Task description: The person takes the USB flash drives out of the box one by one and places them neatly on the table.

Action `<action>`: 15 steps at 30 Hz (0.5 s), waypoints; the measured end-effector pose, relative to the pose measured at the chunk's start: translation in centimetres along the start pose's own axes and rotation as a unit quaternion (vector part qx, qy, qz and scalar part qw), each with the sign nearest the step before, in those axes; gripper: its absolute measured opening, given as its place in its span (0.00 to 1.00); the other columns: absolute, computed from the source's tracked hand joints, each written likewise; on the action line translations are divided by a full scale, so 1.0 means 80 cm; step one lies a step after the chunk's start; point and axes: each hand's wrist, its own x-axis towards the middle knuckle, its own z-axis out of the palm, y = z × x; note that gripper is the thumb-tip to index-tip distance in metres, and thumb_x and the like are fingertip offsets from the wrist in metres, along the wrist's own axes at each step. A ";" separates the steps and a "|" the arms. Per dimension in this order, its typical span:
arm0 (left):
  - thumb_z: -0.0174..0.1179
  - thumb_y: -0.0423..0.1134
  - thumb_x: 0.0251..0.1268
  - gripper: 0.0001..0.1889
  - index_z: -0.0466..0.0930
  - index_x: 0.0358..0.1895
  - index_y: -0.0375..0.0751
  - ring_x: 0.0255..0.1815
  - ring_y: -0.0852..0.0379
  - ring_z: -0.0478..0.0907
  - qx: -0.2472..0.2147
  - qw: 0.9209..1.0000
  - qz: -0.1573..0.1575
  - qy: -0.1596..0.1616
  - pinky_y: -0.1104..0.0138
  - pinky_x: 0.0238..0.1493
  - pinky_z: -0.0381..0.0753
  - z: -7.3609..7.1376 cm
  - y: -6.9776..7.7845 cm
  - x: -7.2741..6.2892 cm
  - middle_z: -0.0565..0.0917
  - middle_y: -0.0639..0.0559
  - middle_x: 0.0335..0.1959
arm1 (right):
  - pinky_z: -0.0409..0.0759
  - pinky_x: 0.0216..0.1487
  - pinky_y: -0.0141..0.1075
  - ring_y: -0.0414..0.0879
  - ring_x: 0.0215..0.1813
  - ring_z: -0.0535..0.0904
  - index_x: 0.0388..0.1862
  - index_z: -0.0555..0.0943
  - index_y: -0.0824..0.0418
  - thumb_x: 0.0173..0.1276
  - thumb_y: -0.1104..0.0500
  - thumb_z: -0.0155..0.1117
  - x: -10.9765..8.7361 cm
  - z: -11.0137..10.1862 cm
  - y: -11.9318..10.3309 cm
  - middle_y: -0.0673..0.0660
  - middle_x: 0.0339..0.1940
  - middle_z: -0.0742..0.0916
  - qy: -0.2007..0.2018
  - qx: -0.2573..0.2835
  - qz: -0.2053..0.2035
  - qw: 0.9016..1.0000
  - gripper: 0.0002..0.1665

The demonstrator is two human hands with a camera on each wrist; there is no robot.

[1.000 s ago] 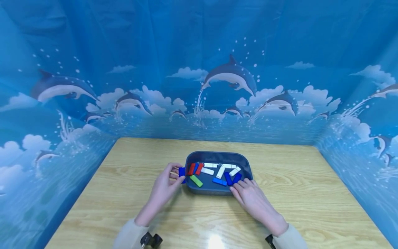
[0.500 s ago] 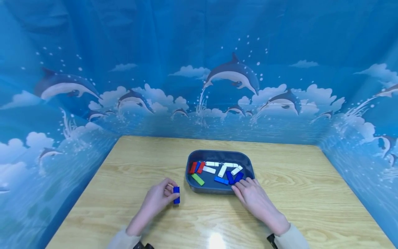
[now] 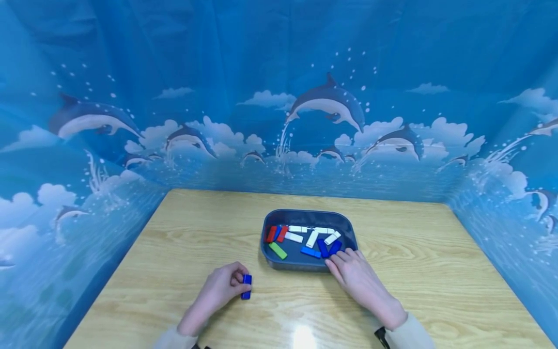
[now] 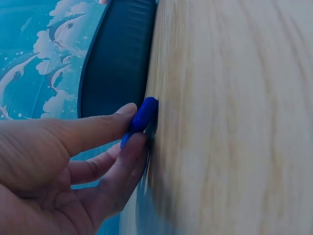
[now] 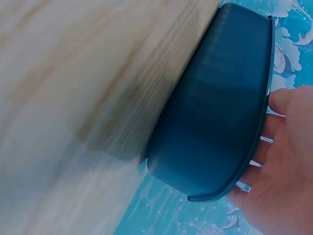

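Left hand (image 3: pixel 222 287) pinches a dark blue stick-shaped piece (image 3: pixel 247 279), perhaps a USB stick, with the thumb on one side and fingertips on the other. That narrow grip probably suits so slim a thing, leaving both ends free. The piece lies in front of the tray (image 3: pixel 296 266), apart from it and close to the tabletop (image 3: pixel 196 228); whether it touches the wood I cannot tell. Right hand (image 3: pixel 352 275) grips the tray's near right corner, fingers bent over the rim and thumb at its edge, presumably to steady it. Inside the tray lie white pieces (image 3: pixel 298 229), red pieces (image 3: pixel 271 233), a green piece (image 3: pixel 277 250) and several blue ones. Both forearms reach forward from pale sleeves (image 3: pixel 411 334), the left wrist turned so that the thumb faces the tray's side. Behind the table hangs a dolphin-printed backdrop (image 3: pixel 244 48).
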 end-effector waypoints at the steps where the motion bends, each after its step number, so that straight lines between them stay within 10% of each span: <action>1: 0.77 0.36 0.50 0.15 0.82 0.39 0.39 0.27 0.62 0.76 0.001 1.000 0.002 0.001 0.73 0.30 0.77 0.000 0.000 -0.001 0.80 0.55 0.28 | 0.78 0.54 0.52 0.54 0.47 0.84 0.41 0.88 0.59 0.74 0.54 0.64 0.000 0.000 0.000 0.54 0.37 0.89 0.001 0.000 -0.001 1.000 0.11; 15: 0.77 0.36 0.50 0.15 0.83 0.39 0.38 0.27 0.62 0.76 0.007 1.000 -0.006 0.001 0.73 0.30 0.77 -0.004 -0.001 -0.009 0.80 0.55 0.28 | 0.76 0.46 0.45 0.48 0.39 0.80 0.39 0.88 0.57 0.74 0.53 0.64 0.000 0.002 0.002 0.50 0.32 0.87 0.003 -0.004 -0.005 1.000 0.11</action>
